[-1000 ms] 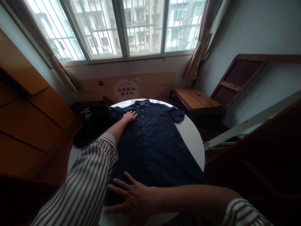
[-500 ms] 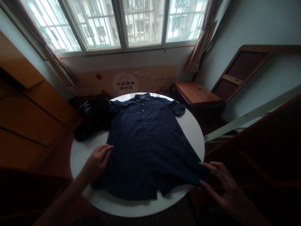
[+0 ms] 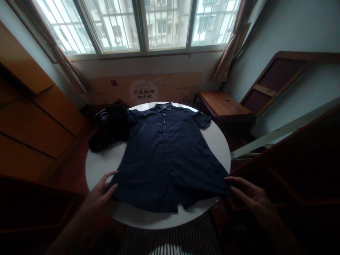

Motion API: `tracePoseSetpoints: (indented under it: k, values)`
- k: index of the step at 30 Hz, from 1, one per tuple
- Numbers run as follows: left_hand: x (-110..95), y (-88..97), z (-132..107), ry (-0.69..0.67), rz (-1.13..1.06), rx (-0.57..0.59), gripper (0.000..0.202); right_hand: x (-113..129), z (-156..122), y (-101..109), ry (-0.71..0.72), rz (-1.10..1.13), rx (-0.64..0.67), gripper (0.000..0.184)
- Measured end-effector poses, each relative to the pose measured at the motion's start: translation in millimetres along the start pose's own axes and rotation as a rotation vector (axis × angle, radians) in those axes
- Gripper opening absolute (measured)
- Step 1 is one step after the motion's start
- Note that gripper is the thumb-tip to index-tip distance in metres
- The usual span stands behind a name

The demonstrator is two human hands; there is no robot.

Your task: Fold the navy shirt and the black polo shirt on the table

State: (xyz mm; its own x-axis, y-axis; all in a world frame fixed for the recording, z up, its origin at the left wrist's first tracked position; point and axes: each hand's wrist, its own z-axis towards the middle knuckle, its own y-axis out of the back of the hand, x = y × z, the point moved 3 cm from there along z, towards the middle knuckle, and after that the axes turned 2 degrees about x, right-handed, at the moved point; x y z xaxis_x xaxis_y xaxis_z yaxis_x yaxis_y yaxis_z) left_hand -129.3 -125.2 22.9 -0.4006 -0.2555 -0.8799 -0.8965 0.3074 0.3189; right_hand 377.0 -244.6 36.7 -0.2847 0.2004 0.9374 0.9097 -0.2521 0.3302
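Note:
A dark navy short-sleeved button-up shirt [image 3: 164, 156] lies spread face up on a round white table [image 3: 106, 166], its collar at the far side and its hem toward me. At the hem's left corner is my left hand [image 3: 99, 193], thumb and forefinger apart over the cloth's edge. My right hand [image 3: 252, 194] has the hem's right corner between thumb and fingers, where the cloth reaches past the table's rim. Small pale buttons show below the collar.
Black glossy material [image 3: 111, 125] lies at the table's far left, beside the shirt's sleeve. A wooden stool [image 3: 224, 104] stands behind to the right. Orange cabinets [image 3: 34, 131] line the left, and a barred window [image 3: 167, 24] is ahead.
My left hand has moved down along the shirt's left side to the hem corner, and its fingers have spread. My right thumb and fingers have come closer together at the right corner.

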Motion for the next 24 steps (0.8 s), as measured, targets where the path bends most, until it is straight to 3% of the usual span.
tracePoseSetpoints:
  k: [2,5,7,10,13,16,20,24]
  values:
    - [6,5.1,0,0.014,0.018,-0.003,0.075,-1,-2,5,-0.051,0.050,-0.051,0.044]
    - [16,10.6,1,0.009,0.151,-0.010,0.067,-4,-6,7,-0.057,0.012,-0.029,0.045]
    - [17,15.2,0,-0.059,0.363,-0.121,0.059,-2,-9,5,0.082,-0.156,-0.040,0.042]
    - [7,18.8,-7,-0.372,0.711,-0.304,0.043,5,-18,-6,0.442,-0.489,-0.106,0.038]
    - [0,10.4,-17,-0.703,0.879,-0.186,0.038,12,-28,-30,0.740,-0.679,0.022,0.043]
    - [-6,-5.1,-20,-0.848,0.936,-0.026,0.047,21,-31,-63,0.886,-0.730,0.271,0.056]
    - [-32,-32.5,-10,-0.917,0.909,0.097,0.043,36,-25,-98,0.821,-0.748,0.411,0.064]
    - [-81,-58.6,26,-0.929,0.901,0.169,0.034,56,1,-109,0.749,-0.630,0.426,0.040]
